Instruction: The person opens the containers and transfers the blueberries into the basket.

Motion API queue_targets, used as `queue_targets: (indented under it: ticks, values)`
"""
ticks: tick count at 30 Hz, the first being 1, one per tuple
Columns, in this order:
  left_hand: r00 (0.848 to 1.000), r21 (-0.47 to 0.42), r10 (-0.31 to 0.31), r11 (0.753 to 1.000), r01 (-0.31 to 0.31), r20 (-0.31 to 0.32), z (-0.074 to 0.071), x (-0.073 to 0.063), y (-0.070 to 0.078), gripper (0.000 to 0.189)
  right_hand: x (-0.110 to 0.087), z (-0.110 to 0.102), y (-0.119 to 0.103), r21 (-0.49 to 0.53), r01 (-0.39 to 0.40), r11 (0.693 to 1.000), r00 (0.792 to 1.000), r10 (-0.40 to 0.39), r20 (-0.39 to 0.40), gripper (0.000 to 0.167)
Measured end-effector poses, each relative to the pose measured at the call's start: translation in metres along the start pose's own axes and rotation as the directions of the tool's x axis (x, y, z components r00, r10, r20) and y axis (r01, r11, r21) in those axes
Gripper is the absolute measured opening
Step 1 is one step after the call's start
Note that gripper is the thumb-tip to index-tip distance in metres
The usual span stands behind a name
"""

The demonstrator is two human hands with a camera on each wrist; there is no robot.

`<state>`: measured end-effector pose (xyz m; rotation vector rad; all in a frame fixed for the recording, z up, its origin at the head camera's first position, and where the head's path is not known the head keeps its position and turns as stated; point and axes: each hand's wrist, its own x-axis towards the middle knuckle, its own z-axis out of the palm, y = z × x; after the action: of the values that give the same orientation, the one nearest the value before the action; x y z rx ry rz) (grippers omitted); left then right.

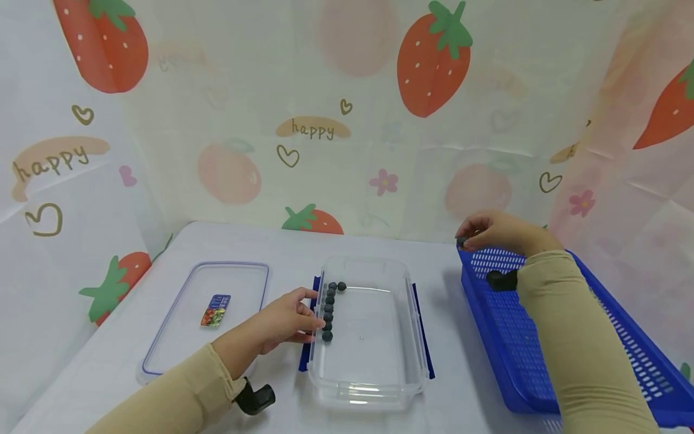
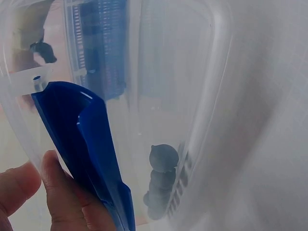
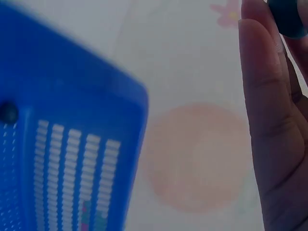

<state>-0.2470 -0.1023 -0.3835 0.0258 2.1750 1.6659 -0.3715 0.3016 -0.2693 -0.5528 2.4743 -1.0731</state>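
A clear plastic container (image 1: 360, 386) with blue side latches stands mid-table. Inside, several dark, blueberry-like balls (image 1: 328, 336) line its left wall, with one at the far end set a little to the right. My left hand (image 1: 287, 322) pinches the container's left rim beside the blue latch (image 2: 82, 139), the thumb on one side and fingers on the other. Over the far left corner of a blue basket (image 1: 488, 355), my right hand (image 1: 499, 234) pinches one dark blueberry-like ball (image 3: 288, 17) between thumb and fingertips. Another dark ball (image 3: 8, 113) shows in the basket.
A clear lid (image 1: 179, 319) with a blue-edged rim lies flat at the left, a small colourful label (image 1: 215, 310) on it. The basket's perforated wall rises at the right. Behind the white table hangs a strawberry-print cloth (image 1: 358, 175).
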Motion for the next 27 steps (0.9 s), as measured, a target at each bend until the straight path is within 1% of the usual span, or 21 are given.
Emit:
queue_targets:
  ticks: [5,8,12,16,19,24,27]
  values:
    - [1.0,0.014,0.002,1.0,-0.002,-0.004,0.0,0.001,0.0,0.063,-0.018,-0.012,0.026,0.052,-0.049,0.997,0.998,0.05,-0.024,0.039]
    - [1.0,0.022,0.004,1.0,-0.004,0.0,0.0,0.001,0.0,0.063,-0.026,-0.017,0.042,0.089,-0.085,0.992,0.996,0.087,-0.03,0.038]
    - [1.0,0.021,0.006,1.0,-0.006,0.006,0.001,0.001,0.001,0.063,-0.034,-0.019,0.057,0.126,-0.139,0.982,0.99,0.141,-0.008,0.036]
    - [1.0,0.016,0.008,1.0,-0.008,0.013,0.0,0.0,0.001,0.063,-0.037,-0.019,0.069,0.134,-0.165,0.977,0.986,0.164,0.012,0.034]
    - [1.0,0.017,0.006,1.0,-0.007,0.013,0.0,0.001,0.001,0.063,-0.038,-0.019,0.076,0.12,-0.177,0.977,0.984,0.176,0.025,0.032]
    - [1.0,0.017,0.002,1.0,-0.002,-0.001,0.001,0.001,0.001,0.062,-0.038,-0.016,0.085,0.117,-0.201,0.973,0.979,0.198,0.041,0.033]
    - [1.0,0.015,0.003,1.0,-0.003,0.0,0.001,0.001,0.001,0.061,-0.037,-0.015,0.089,0.158,-0.199,0.967,0.98,0.194,0.044,0.036]
